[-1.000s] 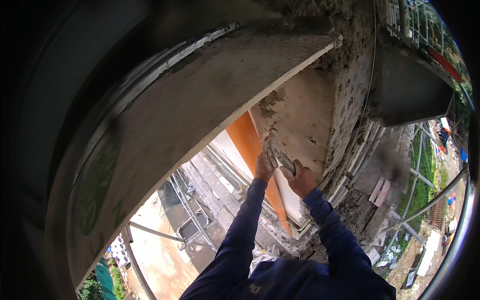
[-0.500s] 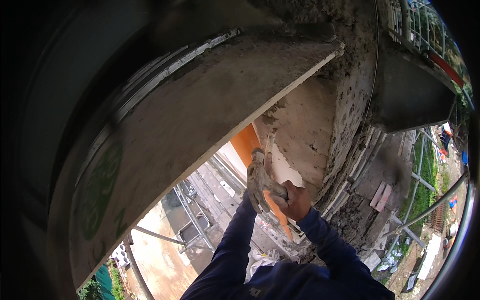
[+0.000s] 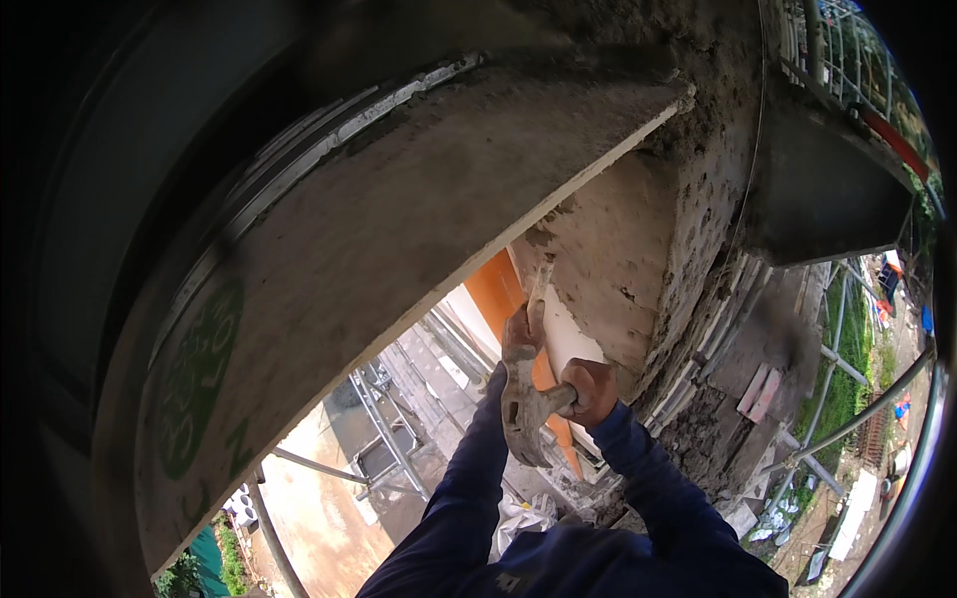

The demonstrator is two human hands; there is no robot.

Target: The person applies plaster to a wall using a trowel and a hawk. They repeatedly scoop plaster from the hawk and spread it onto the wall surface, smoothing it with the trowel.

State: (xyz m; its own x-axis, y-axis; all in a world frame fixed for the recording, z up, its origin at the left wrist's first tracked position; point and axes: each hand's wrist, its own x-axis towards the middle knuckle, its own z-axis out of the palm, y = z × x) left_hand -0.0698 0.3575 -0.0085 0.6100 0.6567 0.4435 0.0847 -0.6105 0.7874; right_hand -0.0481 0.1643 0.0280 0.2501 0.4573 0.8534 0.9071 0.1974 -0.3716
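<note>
Grey metal hammer [image 3: 522,417] shifted lower; right hand's [image 3: 592,392] fingers wrapped round grey handle [image 3: 561,398]; left hand's [image 3: 518,334] clasping narrow pale rod [image 3: 539,287], apparently steadying it.

Markings seen: two places.
1. Slab [image 3: 419,214], left end of its broad face: green marking [image 3: 202,377], long and oval, several strokes bunched inside; faint and slanted, not read with confidence. Single green character [image 3: 238,447] just beside its lower right; fainter green stroke [image 3: 195,510] below.
2. Shirt [image 3: 588,558], dark blue, front: small pale logo [image 3: 508,581], too small to read.
</note>
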